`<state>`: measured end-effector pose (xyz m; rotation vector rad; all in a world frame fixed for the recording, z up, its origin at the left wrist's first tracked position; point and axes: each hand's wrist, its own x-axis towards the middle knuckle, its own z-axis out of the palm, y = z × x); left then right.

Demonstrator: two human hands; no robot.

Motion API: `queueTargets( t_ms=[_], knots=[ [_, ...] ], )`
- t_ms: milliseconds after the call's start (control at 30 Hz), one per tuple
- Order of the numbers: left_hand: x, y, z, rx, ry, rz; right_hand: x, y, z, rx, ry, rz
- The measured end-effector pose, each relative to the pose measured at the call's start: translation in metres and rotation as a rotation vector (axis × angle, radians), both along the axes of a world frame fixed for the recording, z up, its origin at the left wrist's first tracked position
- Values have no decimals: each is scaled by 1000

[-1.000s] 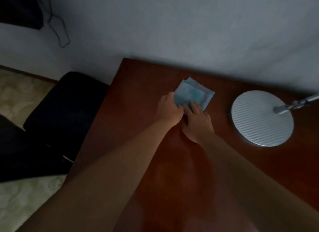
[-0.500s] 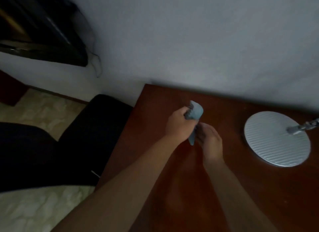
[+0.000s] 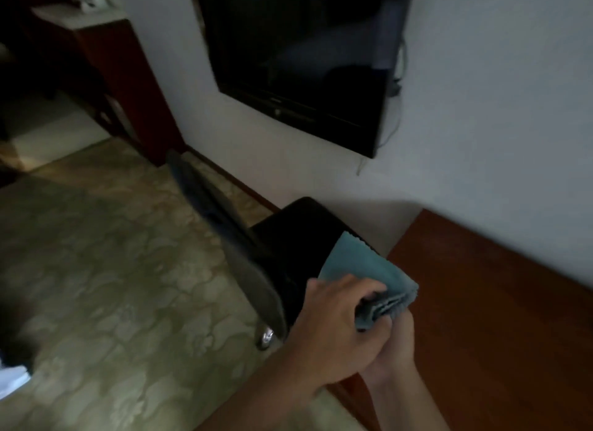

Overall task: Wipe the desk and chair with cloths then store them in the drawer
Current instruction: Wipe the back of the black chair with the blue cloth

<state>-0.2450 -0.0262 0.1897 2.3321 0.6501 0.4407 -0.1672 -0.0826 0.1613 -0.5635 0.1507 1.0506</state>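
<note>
Cloth [image 3: 369, 267], blue-green and folded into several layers, is sitting in your hands above the left edge of the tabletop [image 3: 500, 302], raised off the wood. Your left hand [image 3: 333, 331] is gripping it from the near-left side, fingers curling over the stacked folds and thumb lying along the flat upper face. Your right hand [image 3: 396, 344] is tucking in just beneath and behind the left one, touching it; its fingers are mostly hidden, though they are appearing to close on the cloth's lower edge. Layered edges of the cloth are pointing right, toward the reddish-brown wood; its flat face is tilting up and away, toward the far left.

Chair [image 3: 288, 238], black, is standing just left of the tabletop, its seat partly behind the cloth and its backrest [image 3: 224, 238] slanting toward the near left. One shiny metal part [image 3: 266, 336] is showing low at its base. Patterned pale floor [image 3: 112, 286] is spreading across the left half of the view.

Television [image 3: 298, 55], dark and wall-mounted, is hanging on the far white wall [image 3: 497, 109], with a thin cable [image 3: 390, 132] trailing down at its right edge. Dark wooden cabinet [image 3: 128, 80] is standing at the far left against the same wall. Light is low, and the edges are blurring.
</note>
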Motion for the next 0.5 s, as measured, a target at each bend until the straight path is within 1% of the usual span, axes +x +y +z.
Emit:
queueTargets(
  t_ms=[100,167,267,300,367,433,500],
  knots=[
    [-92,38,25,93,-50,55,-80,37,19,-2,-43,9],
    [-145,65,35,137,-72,115,-125,58,25,-16,0,13],
    [-224,106,45,157,-55,188,-186,87,40,-32,105,-80],
    [-243,118,46,168,-33,194,-199,92,45,-22,117,-112],
    [-270,140,46,183,11,222,-220,103,53,2,67,-150],
    [-291,161,39,166,51,241,-235,113,45,-57,3,-156],
    [-303,182,31,150,87,228,-248,127,39,-92,20,-162]
  ],
)
